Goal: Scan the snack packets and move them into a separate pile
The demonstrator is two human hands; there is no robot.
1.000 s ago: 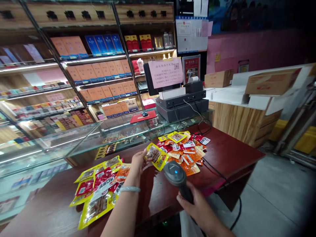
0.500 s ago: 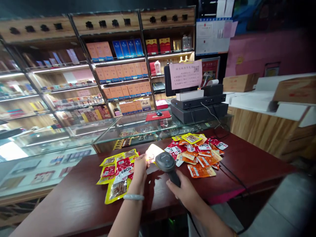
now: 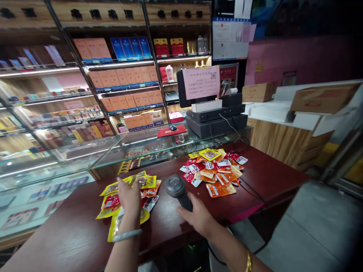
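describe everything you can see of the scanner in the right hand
The scanner is a dark grey handheld unit, plastic by the look of it, with a rounded head and a black handle. The right hand grips the handle, holding it above the dark red counter, between two piles of snack packets. The head faces away from the camera.

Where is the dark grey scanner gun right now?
The dark grey handheld barcode scanner is in the right hand, above the dark red wooden counter, between the two piles of shiny snack packets.
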